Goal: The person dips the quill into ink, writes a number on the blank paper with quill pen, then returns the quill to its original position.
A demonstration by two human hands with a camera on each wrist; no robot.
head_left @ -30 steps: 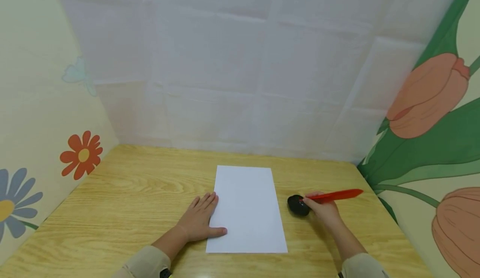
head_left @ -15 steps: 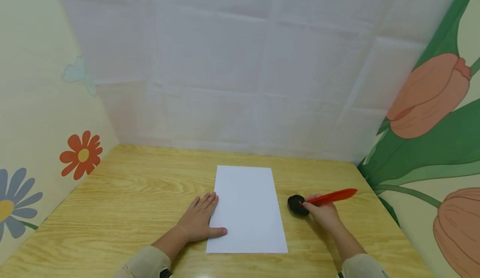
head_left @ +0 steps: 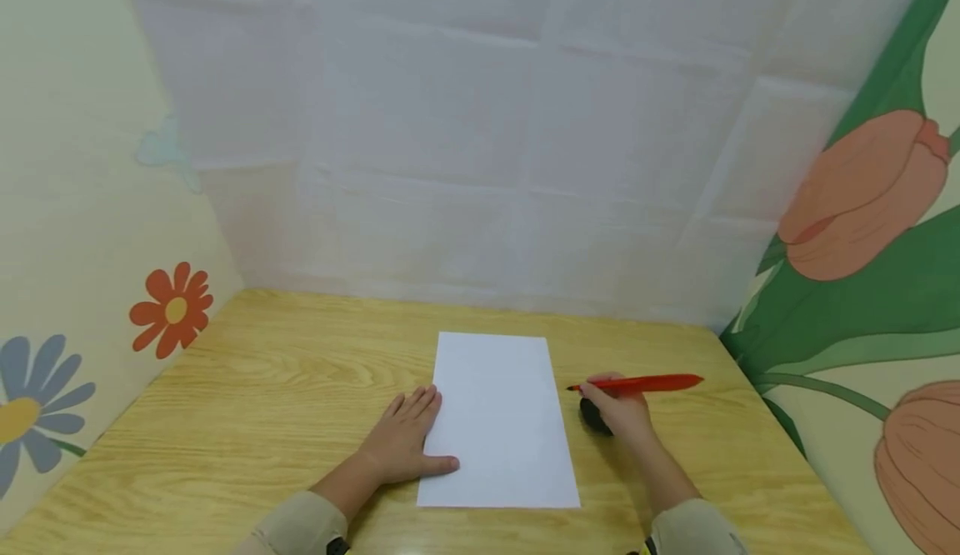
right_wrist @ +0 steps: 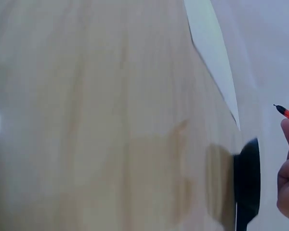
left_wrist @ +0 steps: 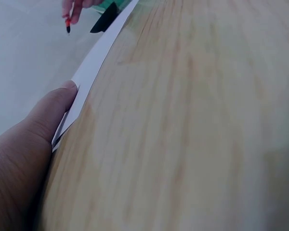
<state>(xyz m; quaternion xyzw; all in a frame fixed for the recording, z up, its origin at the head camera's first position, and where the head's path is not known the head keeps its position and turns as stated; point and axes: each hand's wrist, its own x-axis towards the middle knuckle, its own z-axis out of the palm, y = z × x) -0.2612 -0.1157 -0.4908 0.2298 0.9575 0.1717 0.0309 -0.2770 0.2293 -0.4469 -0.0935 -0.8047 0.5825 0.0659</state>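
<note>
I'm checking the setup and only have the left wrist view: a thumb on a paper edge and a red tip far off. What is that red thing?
Observer: A red pen; the right hand pinches it near its tip, which points toward the white paper.
Operator: Is the tip on the sheet?
Observer: No. In the head view it sits just off the paper's right edge, apart from it.
Operator: And the dark shape beside it?
Observer: A small black round object resting on the wooden table, partly hidden under the right hand.
Operator: How does the left hand lie?
Observer: The left hand lies flat, fingers straight, along the paper's left edge, thumb on the sheet.
</note>
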